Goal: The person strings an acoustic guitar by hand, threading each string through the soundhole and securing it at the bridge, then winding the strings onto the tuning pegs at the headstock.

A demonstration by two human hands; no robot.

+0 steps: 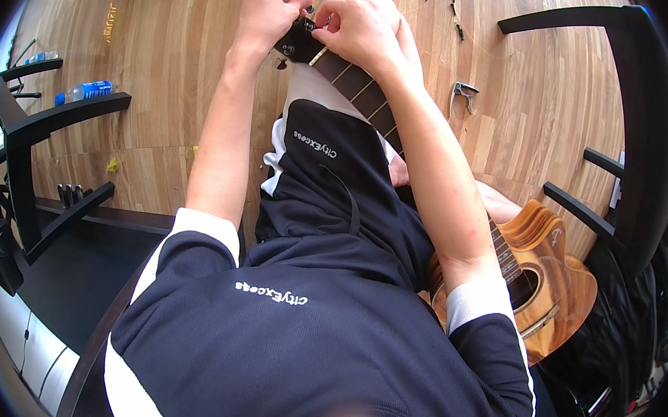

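An acoustic guitar with a wood-grained body [550, 269] lies across my lap, its neck [353, 84] running away to the upper left. At the far end is its black headstock [300, 45], with dark tuning pegs [288, 50] along the edge. My left hand [273, 11] is closed in a pinch at a tuning peg [309, 9] on the headstock's far side. Opposite it, my right hand [354, 30] pinches close above the headstock near the nut; whatever lies between those fingertips is too small to make out. Over most of the fretboard no strings are visible.
A metal capo-like clamp [464, 95] and several small dark pieces [456, 12] lie on the wooden floor to the right. Black chair frames stand at left [64, 117] and right [642, 102]. A blue-labelled bottle [85, 92] lies at left, near yellow scraps [112, 164].
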